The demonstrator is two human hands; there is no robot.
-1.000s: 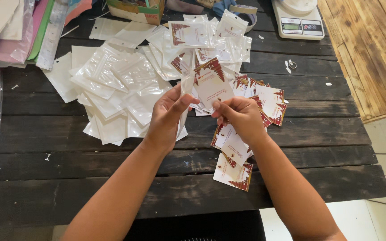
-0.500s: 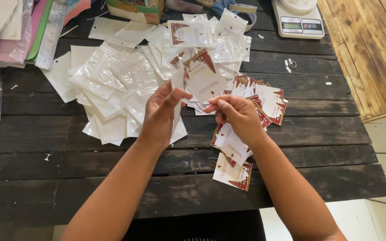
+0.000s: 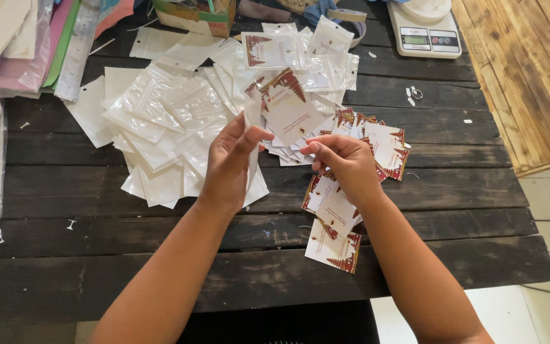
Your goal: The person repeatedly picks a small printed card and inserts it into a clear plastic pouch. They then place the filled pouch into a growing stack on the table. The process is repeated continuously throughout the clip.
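A clear plastic pouch (image 3: 253, 137), narrow and seen almost edge-on, stands upright between the two hands above the middle of the dark plank tabletop (image 3: 97, 248). The left hand (image 3: 230, 162) pinches this pouch between thumb and fingers near its upper part, the palm turned inward. The right hand (image 3: 345, 167) sits just beside it, fingers curled with thumb and forefinger drawn together towards the pouch; whether they grip anything cannot be told. Just behind the hands a white square card (image 3: 291, 108) with a red-brown patterned corner lies tilted atop other pieces. To the left spreads a loose heap of empty clear pouches (image 3: 160, 121), glossy and overlapping. Farther back lie filled pouches (image 3: 272, 51), each showing a white card with a red-brown corner. To the right and under the right hand a scatter of bare cards (image 3: 386, 143) fans out, and a few more cards (image 3: 333, 239) lie nearer the tabletop's front edge below the right wrist. At the far edge stands a white kitchen scale (image 3: 424, 32), a small cardboard box (image 3: 195, 16) sits at the back, and stacked pink, green and white sheets (image 3: 27, 44) fill the back left corner.
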